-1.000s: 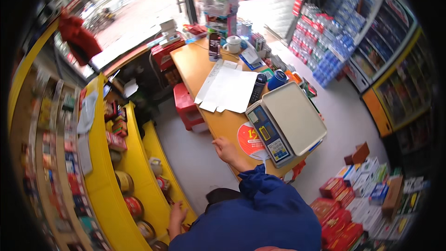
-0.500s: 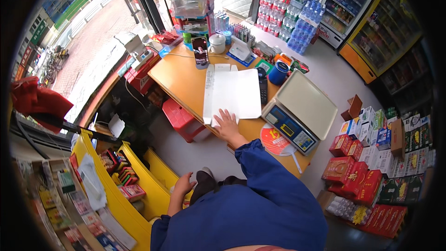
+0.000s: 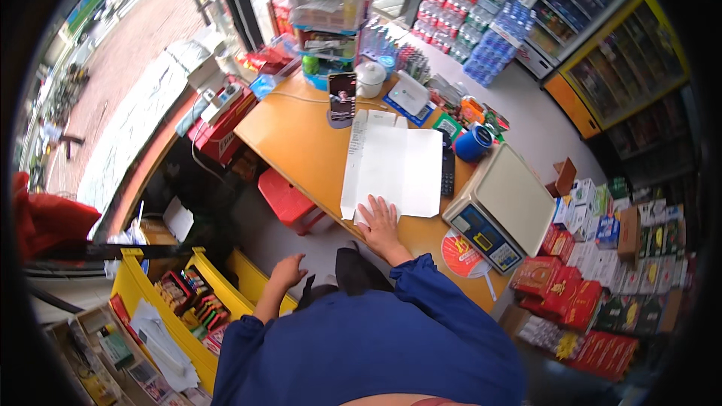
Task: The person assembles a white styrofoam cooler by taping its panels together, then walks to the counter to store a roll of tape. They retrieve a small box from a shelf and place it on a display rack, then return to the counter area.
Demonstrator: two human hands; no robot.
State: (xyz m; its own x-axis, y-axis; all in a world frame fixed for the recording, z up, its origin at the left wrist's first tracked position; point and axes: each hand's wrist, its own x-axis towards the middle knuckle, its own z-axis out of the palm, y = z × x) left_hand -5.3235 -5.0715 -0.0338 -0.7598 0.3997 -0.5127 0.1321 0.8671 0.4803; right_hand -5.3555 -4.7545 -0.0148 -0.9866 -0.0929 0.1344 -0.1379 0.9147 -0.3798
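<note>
A white sheet of unfolded thin card point(image 3: 402, 169) lies on the wooden desk point(image 3: 282, 124), its blank side up, with creases and printing along the left strip. My right hand point(image 3: 381, 227) rests on its near edge, fingers spread and flat. My left hand point(image 3: 288, 272) hangs in the air beside the desk, above the floor, with nothing in it and its fingers loosely stretched. A phone point(image 3: 342, 96) with a lit screen stands upright behind the card. A dark keypad device point(image 3: 447, 173) lies along the card's right edge.
Right of the card stand a weighing scale point(image 3: 519, 195), a round red hand fan point(image 3: 464, 254) and a blue canister point(image 3: 473, 143). A white lidded mug point(image 3: 369, 79) is farther back. A red stool point(image 3: 282, 199) sits left of the desk, near yellow shelves point(image 3: 218, 293). Stacked boxes point(image 3: 594, 278) stand at right.
The whole view has shifted a little. My left hand has risen and stretched forward. My right hand remains on the card's near edge, slightly farther right along it.
</note>
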